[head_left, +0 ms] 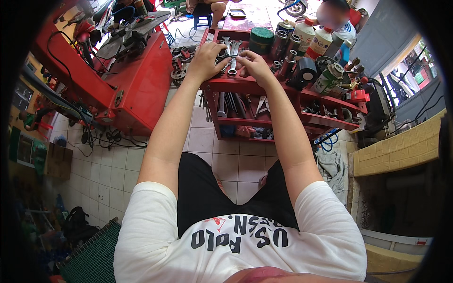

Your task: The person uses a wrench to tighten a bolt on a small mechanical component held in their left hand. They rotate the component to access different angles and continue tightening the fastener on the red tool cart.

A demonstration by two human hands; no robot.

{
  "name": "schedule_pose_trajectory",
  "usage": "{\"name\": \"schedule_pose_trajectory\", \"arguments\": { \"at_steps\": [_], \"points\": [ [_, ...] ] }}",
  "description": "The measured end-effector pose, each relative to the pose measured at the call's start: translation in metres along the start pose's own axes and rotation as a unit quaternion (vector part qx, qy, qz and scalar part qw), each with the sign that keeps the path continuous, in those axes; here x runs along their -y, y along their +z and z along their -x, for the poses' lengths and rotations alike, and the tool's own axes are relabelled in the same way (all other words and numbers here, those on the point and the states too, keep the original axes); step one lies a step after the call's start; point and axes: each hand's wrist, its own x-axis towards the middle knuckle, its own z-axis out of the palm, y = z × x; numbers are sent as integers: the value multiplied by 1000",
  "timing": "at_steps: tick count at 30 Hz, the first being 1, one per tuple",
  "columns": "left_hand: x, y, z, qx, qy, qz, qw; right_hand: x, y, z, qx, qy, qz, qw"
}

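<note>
My left hand (207, 62) is at the top left of a red tool cart (236, 83), fingers curled by a row of silver combination wrenches (232, 71). My right hand (255, 68) is just right of them, fingers bent toward a thin dark piece that runs across the wrenches between both hands; I cannot make out what it is or exactly what each hand grips. A green-lidded tub (260, 39), socket-like metal cylinders and bottles (304, 35) stand behind and right of my right hand. The cart's lower shelves hold more tools.
A large red machine (139, 89) with trailing cables stands left. Other people (217, 13) sit beyond the cart, one at upper right behind the bottles. A yellow brick-patterned ledge (396, 148) and grey cloth (330, 172) are right. A green woven seat (92, 250) is at lower left.
</note>
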Motion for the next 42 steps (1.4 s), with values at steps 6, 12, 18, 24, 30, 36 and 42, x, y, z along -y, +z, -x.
{"name": "schedule_pose_trajectory", "arguments": {
  "at_steps": [6,12,18,24,30,36,42],
  "points": [
    [-1,-2,0,5,7,-2,1000,1,-1,-2,-7,27,-3,1000],
    [-8,-6,-2,21,17,-7,1000,-2,-1,-2,-4,9,-16,1000],
    [-9,-7,0,38,19,-13,999,0,2,-2,-18,17,-6,1000],
    [-11,-7,-1,37,17,-13,999,-6,-2,-4,1,-3,1,1000],
    [-8,-5,0,21,9,-21,1000,-4,-3,-7,1,31,16,999],
    [-4,-1,0,4,-2,-33,999,-3,2,-1,-23,-23,0,999],
    [-5,-2,0,12,-2,-32,999,0,3,-1,-9,3,-8,1000]
  ]
}}
